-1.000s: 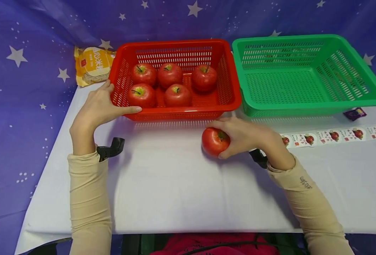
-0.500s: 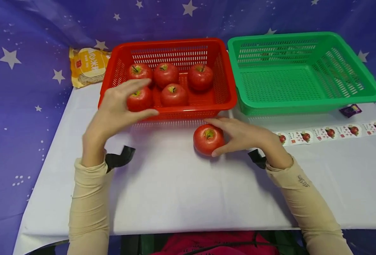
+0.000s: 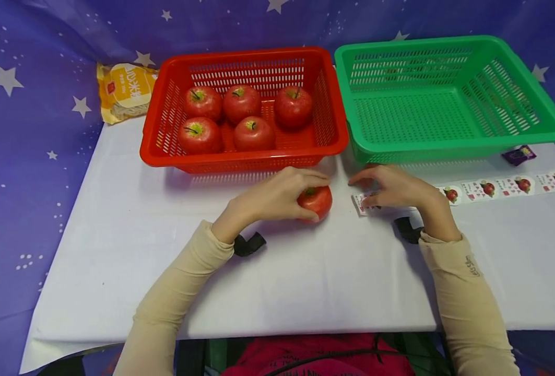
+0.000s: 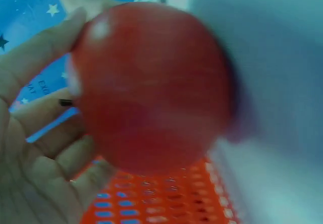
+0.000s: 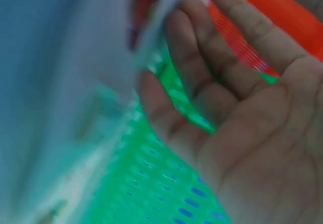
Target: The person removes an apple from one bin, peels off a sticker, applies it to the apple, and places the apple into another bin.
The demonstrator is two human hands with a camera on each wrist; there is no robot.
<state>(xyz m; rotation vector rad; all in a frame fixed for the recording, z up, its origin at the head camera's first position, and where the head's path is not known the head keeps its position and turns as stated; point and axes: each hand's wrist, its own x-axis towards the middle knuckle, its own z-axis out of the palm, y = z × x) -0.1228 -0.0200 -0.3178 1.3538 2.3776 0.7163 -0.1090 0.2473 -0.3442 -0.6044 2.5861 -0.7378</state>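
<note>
Steadying a red apple (image 3: 316, 200) on the counter (image 3: 277, 271) near the red basket (image 3: 244, 156), the left hand (image 3: 277, 198) is curling around it while the right hand (image 3: 392, 189) is pinching a sticker strip's end (image 3: 363, 201).

Both forearms, in beige sleeves, reached forward and angled inward, each with a black strap at the wrist. The left hand (image 3: 277, 196) lay palm down with fingers curled round an apple (image 3: 316, 201). The right hand (image 3: 394, 189) sat just beside it, knuckles up, fingers bent, fingertips (image 3: 366, 201) pressing down on a sticker (image 3: 363, 203).
</note>
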